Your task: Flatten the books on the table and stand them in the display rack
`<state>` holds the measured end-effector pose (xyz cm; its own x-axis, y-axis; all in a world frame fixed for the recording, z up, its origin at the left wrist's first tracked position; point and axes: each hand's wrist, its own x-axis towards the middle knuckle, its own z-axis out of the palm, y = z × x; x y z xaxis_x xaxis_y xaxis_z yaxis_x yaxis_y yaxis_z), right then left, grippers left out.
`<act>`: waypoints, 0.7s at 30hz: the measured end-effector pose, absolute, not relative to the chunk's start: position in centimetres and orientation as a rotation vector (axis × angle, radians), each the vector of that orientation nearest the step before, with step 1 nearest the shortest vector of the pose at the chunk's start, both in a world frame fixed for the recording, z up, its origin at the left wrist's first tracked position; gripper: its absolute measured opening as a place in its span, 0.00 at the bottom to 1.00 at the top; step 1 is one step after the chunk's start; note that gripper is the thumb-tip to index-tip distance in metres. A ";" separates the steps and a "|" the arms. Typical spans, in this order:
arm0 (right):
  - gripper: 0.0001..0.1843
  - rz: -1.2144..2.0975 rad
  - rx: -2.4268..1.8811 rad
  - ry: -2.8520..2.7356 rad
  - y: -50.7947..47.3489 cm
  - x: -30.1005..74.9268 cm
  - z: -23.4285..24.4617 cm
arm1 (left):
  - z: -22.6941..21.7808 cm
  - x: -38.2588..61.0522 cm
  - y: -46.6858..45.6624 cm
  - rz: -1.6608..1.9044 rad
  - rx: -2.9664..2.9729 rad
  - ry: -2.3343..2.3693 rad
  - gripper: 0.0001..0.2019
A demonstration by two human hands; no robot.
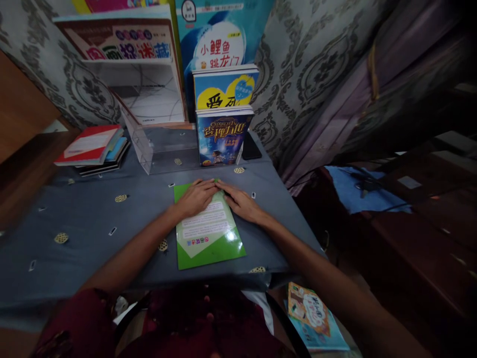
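A green thin book (208, 248) lies on the blue-grey tablecloth in front of me, its printed text upside down to my view. Across its far edge rests my left hand (197, 198), palm down with the fingers stretched toward the right. My right hand (239, 202) comes in over the book's far right corner, fingers extended and reaching the left hand's fingertips. Neither hand appears wrapped around anything. The palms and the book's far edge beneath the fingers are hidden.
A clear acrylic stand (171, 159) holds upright books, including a dark blue book (221, 139). Left of it is a stack of books (91, 146). A black phone (252, 148) lies behind the table's right edge. More books (316, 318) sit below at right.
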<state>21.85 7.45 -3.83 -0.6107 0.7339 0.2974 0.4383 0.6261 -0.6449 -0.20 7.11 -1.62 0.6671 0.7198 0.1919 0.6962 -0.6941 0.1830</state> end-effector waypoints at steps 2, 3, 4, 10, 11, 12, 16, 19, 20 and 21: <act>0.31 0.687 -0.920 -2.315 6.6 22.3 -3.7 | -1.7 -0.2 7.2 0.383 2.774 1.182 0.20; 0.31 0.671 -0.920 -2.320 6.1 22.5 -3.7 | -1.7 -0.3 7.2 0.386 2.771 1.177 0.21; 0.31 0.653 -0.920 -2.325 5.7 22.7 -3.6 | -1.8 -0.3 7.2 0.391 2.767 1.172 0.21; 0.26 0.505 -0.985 -2.428 3.7 23.3 -3.9 | -2.0 -0.3 7.3 0.431 2.762 1.170 0.21; 0.26 0.491 -0.992 -2.445 3.6 23.4 -3.9 | -2.0 -0.3 7.3 0.431 2.763 1.169 0.21; 0.26 0.484 -0.994 -2.457 3.5 23.4 -4.0 | -2.0 -0.4 7.3 0.427 2.764 1.168 0.21; 0.26 0.478 -0.992 -2.468 3.7 23.4 -4.0 | -1.9 -0.4 7.2 0.405 2.784 1.118 0.22; 0.27 0.480 -0.975 -2.461 3.7 23.4 -3.9 | -1.8 -0.5 7.2 0.401 2.809 1.028 0.21; 0.28 0.482 -0.970 -2.459 3.5 23.4 -3.8 | -1.8 -0.5 7.2 0.402 2.811 1.015 0.21; 0.28 0.487 -0.967 -2.456 3.3 23.5 -3.7 | -1.7 -0.5 7.2 0.401 2.811 1.013 0.21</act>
<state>23.49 3.32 -3.75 -0.6507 0.7058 0.2801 0.5456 0.6911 -0.4740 -0.46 7.15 -1.73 0.7396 0.6412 0.2046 0.6075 -0.7668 0.2073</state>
